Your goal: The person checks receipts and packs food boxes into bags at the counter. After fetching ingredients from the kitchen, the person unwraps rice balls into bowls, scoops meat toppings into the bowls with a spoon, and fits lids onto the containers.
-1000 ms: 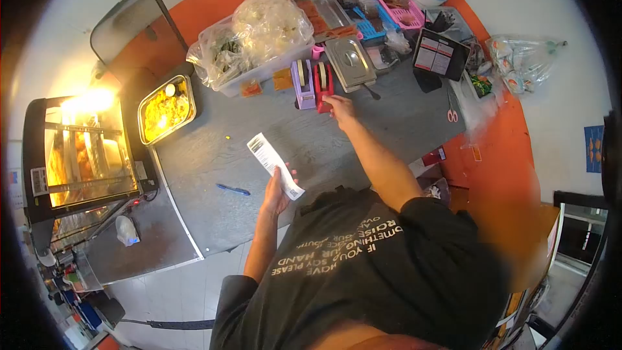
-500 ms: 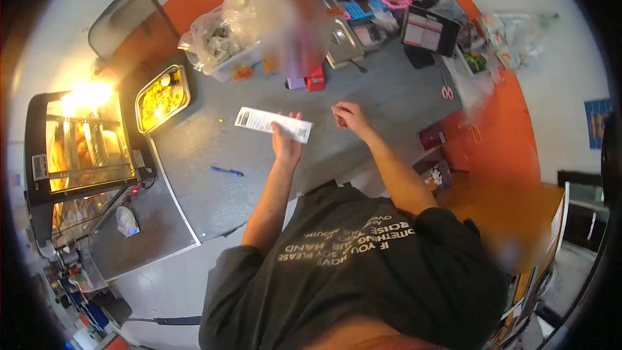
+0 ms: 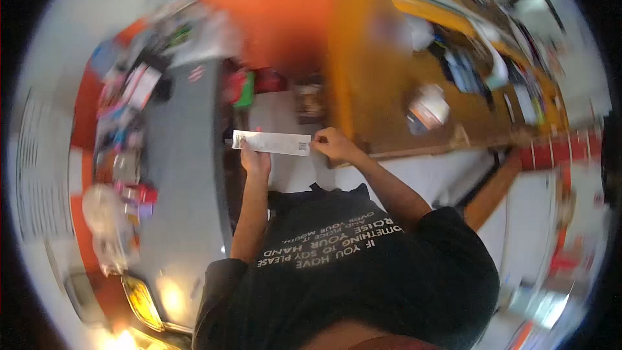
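Head cam: L hand (image 3: 257,162) up in front of the chest, forearm running straight ahead, thumb laid over the near edge of the slip (image 3: 275,143), fingers behind, closed on its L end. R hand (image 3: 335,144) comes in from the other side, forearm angled inward, fingers curled nearly closed w/ tips right at the slip's R end; can't tell if they pinch it.

Big swing vs. half a sec ago! Then the slip was over the table (image 3: 184,155) in the L hand only, R hand apart from it. Now the table's off to the L of both hands, the desk (image 3: 389,110) has come round ahead & R of the R hand, and R fingers have met the slip.

Slip itself: nearly level, spanning the gap btwn the hands, printed face up, code patch next to R fingertips. Beyond the L grip, a blurry green thing (image 3: 245,91); farther out & left, scissors (image 3: 196,74) on the table.
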The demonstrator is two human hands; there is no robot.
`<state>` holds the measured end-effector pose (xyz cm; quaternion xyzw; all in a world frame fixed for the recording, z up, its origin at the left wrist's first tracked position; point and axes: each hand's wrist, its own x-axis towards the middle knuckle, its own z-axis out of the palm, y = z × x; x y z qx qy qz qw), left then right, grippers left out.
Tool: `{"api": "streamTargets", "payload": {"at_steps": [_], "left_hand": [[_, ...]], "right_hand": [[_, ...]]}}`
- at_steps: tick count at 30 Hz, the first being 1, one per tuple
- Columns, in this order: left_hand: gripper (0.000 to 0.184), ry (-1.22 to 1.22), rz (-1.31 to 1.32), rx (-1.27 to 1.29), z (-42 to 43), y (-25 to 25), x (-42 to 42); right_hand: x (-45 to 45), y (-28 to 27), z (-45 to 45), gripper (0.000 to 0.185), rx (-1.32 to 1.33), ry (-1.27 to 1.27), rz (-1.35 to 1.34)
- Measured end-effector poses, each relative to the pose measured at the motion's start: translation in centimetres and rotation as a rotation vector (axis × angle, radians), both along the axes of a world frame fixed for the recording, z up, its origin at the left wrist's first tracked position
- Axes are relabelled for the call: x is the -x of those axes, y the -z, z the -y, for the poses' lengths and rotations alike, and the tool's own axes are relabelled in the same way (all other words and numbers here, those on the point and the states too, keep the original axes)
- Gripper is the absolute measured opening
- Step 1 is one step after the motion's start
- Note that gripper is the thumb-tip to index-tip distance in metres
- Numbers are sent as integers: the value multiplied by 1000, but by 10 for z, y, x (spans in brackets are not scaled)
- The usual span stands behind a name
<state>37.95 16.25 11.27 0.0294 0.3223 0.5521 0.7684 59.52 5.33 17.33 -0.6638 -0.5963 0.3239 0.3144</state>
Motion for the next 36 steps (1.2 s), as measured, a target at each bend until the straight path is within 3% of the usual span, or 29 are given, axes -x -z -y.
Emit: {"api": "streamTargets", "payload": {"at_steps": [2,5,7,11,13,14,16,17,20,22,25,29,31,33,34,35,36], "left_hand": [[40,280,-155,-32,19,4,-67],[30,607,-130,-85,48,31,-187],[28,700,-25,-116,74,-3,-262],[28,1071,-281,-365,120,-66,-405],[27,1194,-355,-629,137,-108,-464],[27,1211,-358,-635,137,-106,-497],[22,1317,-450,-975,139,-90,-565],[22,1328,-442,-982,137,-75,-595],[19,1423,-944,-1733,109,-25,-671],[25,1545,-725,-1563,65,92,-724],[30,1791,-1092,-1436,54,79,-709],[39,2032,-1308,-1158,42,58,-698],[43,2076,-1311,-999,36,50,-688],[53,2084,-1272,-835,33,43,-672],[63,2078,-1233,-754,33,36,-662],[62,2066,-1190,-690,36,38,-655],[61,2039,-1141,-630,41,41,-649]], "right_hand": [[-61,-31,79,25,101,206,-58],[-125,-41,180,27,217,468,-321],[-142,-59,231,27,141,701,-376],[-179,-61,313,25,64,918,-448],[-193,-44,330,23,2,952,-649],[-199,-36,327,21,49,989,-799],[-212,-18,307,20,58,985,-874],[-220,-2,294,22,26,1006,-945],[-250,25,251,21,89,997,-1225],[-273,54,228,24,155,894,-1330],[-304,57,211,35,281,812,-1245],[-352,125,197,46,319,746,-1181],[-367,154,196,48,473,761,-482],[-378,168,214,53,518,714,-80],[-380,210,235,52,263,724,-91],[-388,246,251,51,8,725,-99],[-402,201,262,48,211,932,-348]]}}
